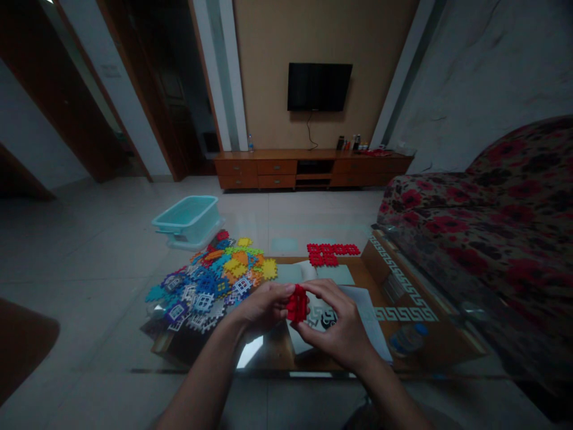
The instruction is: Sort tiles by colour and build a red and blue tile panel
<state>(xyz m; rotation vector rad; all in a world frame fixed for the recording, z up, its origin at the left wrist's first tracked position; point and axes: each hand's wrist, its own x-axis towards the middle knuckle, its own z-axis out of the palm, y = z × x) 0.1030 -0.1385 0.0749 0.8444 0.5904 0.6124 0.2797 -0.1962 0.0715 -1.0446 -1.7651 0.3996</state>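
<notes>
Between my two hands, above the glass tabletop, is a small boxy build of red interlocking plastic pieces (pixel 296 304). My left hand (pixel 268 304) has its fingers closed around the build's left side. On the other side my right hand (pixel 333 316) grips it, thumb low and fingertips at the top edge. Farther back on the glass lie several flat red interlocking pieces (pixel 331 252) in two rows. To the left of my hands spreads a heap of multicoloured interlocking pieces (pixel 219 275), some shaped like window frames.
A light-blue plastic tub (pixel 188 215) stands behind the heap. Papers (pixel 367 310) and a bottle with a blue cap (pixel 408 339) show under the glass table (pixel 215 371). A floral sofa (pixel 501 197) is at the right; a wooden TV cabinet (pixel 277 167) stands by the far wall.
</notes>
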